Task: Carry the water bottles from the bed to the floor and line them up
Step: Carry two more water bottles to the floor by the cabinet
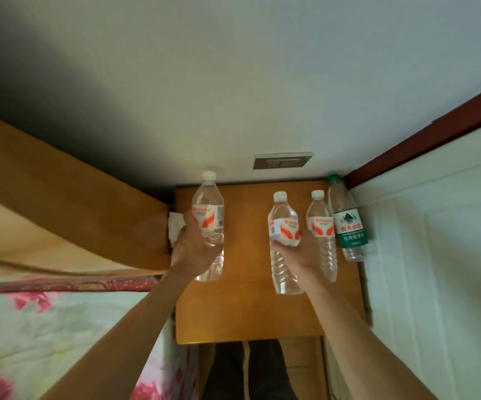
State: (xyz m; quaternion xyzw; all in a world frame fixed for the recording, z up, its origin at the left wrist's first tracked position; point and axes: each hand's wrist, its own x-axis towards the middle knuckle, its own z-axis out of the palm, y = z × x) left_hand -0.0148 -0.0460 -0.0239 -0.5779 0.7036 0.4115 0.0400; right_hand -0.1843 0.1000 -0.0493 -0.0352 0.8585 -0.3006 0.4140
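My left hand (194, 249) grips a clear white-capped water bottle (209, 203) with a red-and-white label, held upright over the left part of a wooden nightstand top (248, 307). My right hand (299, 255) grips a second such bottle (284, 226) near the middle of that top. Just right of it stands a third white-capped bottle (321, 226), and beside that a green-capped bottle with a green label (348, 226) at the back right corner, against the wall.
The bed with a floral sheet (31, 327) and wooden headboard (74, 203) lies to the left. A white crumpled tissue (175, 226) sits by the headboard. A wall socket plate (281, 160) is behind the nightstand. White panelling (435, 255) closes the right side. My legs (248, 370) show below.
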